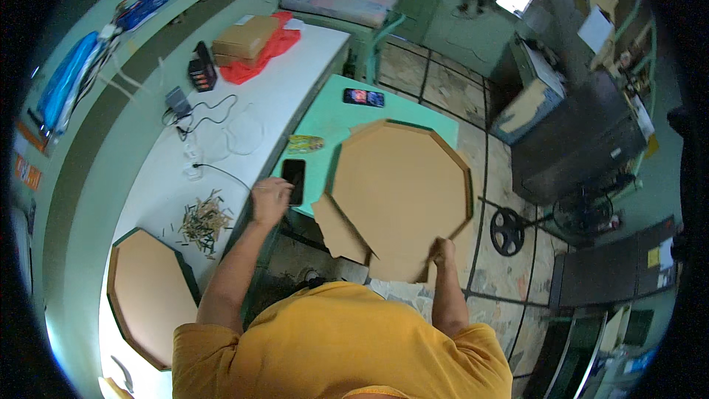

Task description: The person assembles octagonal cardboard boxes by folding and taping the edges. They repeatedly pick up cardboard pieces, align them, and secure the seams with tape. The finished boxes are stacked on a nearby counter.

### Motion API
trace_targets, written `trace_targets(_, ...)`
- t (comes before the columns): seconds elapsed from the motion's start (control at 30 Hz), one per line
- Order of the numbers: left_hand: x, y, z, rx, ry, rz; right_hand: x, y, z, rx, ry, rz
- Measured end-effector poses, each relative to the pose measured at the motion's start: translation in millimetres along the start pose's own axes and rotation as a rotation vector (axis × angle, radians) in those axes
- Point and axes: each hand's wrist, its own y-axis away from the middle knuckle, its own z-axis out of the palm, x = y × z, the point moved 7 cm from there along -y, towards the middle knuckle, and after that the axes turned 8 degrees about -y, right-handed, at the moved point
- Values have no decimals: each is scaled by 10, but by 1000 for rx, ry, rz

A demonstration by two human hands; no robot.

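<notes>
1. The tray (402, 196), an eight-sided cardboard piece, lies on the green table (321, 114), hiding much of its top; its lower side shows no raised wall.
2. The right hand (443, 251) is at the tray's lower right edge, fingers curled shut on the cardboard; the fingertips are hidden.
3. The left hand (272, 197) is just beside the dark phone (294, 179). Its fingers are bent; whether they pinch anything or touch the phone, I cannot tell.
4. A flap (341, 230) shows at the tray's lower left; how it joins is unclear.
5. On the white counter (255, 129) lie an other tray (151, 295), near the yellow sleeve (203, 358), and a pile (205, 223) of slim pieces, too small to identify.
6. The packet (305, 143) above the phone is blurred.
</notes>
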Motion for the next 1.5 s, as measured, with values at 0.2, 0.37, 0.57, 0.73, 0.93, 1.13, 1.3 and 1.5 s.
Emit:
trace_targets(0.2, 1809, 609, 1287, -580, 31, 576, -750, 783, 237, 22, 1581, -912)
trace_targets(0.37, 1963, 873, 1754, -785, 22, 627, -774, 1054, 237, -558, 1671, -1328)
trace_targets(0.57, 1862, 1020, 1847, -687, 74, 589, -597, 733, 448, -725, 1642, -1195)
trace_targets(0.73, 1989, 984, 1891, -748, 28, 498, -692, 694, 560, -697, 1350, -1035)
trace_targets(0.93, 2019, 951, 1887, -722, 166, 163, -583, 952, 506, -694, 1432, -1316)
trace_targets(1.13, 2060, 1148, 1866, -691, 68, 318, -448, 1235, 376, -754, 1652, -1394)
trace_targets(1.3, 2241, 1277, 1574, -601, -35, 530, -410, 1302, 347, -761, 1786, -1258)
trace_targets(1.5, 2188, 1259, 1470, -576, 25, 506, -535, 1334, 425, -739, 1738, -1355)
